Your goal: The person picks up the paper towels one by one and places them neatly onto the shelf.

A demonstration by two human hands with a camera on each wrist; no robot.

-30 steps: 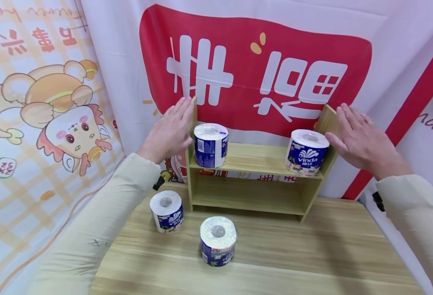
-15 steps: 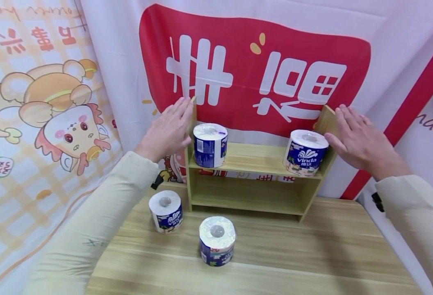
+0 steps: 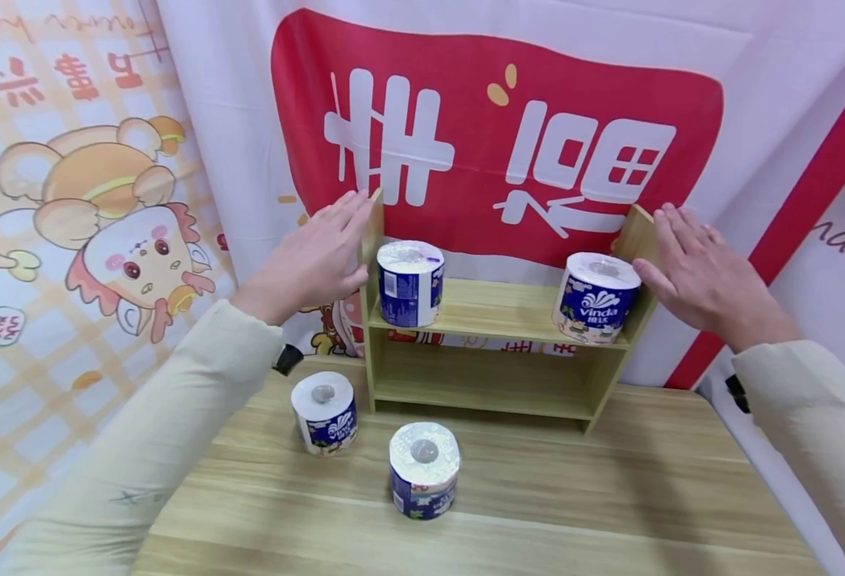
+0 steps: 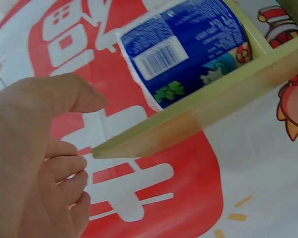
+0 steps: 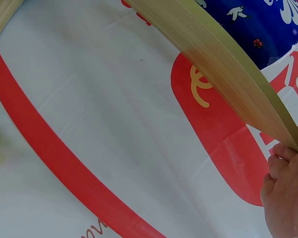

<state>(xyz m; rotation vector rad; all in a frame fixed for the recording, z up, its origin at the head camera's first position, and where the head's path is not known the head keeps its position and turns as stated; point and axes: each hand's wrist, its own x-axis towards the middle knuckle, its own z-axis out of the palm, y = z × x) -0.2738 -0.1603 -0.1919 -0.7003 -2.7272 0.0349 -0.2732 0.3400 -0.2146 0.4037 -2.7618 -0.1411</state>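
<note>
A small wooden shelf [image 3: 498, 308] stands at the back of the table. My left hand [image 3: 312, 260] is beside its left side panel [image 4: 159, 129], fingers loosely extended, holding nothing; a small gap shows in the left wrist view. Against the top of the right side panel [image 5: 238, 84], my right hand [image 3: 710, 276] rests with straight fingers. On the upper board, one toilet roll [image 3: 410, 292] is upright at the left end and another toilet roll [image 3: 597, 300] at the right end. The lower board [image 3: 483, 384] carries nothing.
Two more wrapped rolls are upright on the wooden table [image 3: 538, 496]: a left toilet roll [image 3: 325, 416] by the shelf's left foot and a front toilet roll [image 3: 425, 472] before it. A printed cloth [image 3: 494, 48] hangs right behind the shelf.
My left hand and forearm have shifted a little to the left, away from the side panel. The right hand and the rolls look unmoved.
</note>
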